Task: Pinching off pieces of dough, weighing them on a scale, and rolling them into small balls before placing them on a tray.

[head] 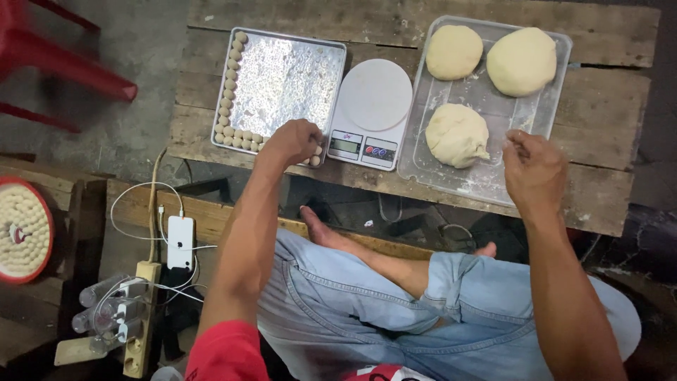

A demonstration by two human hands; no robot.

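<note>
My left hand [293,141] rests on the near edge of a metal baking tray [285,77], fingers curled over small dough balls [230,77] that line its left and front edges. Whether a ball is under the fingers is hidden. My right hand [532,166] hovers over the near right corner of a clear plastic tray [486,176], fingertips pinched together close to a torn dough lump [457,135]. Two smoother dough lumps [522,61] lie at the far end of that tray. A white kitchen scale [371,113] stands between the two trays.
Everything sits on a low rough wooden table [613,106]. My crossed legs in jeans [367,303] are below it. A white phone [180,242] on a cable and a power strip [139,317] lie at left, with a red round tray of dough balls [21,229] and a red chair [56,63].
</note>
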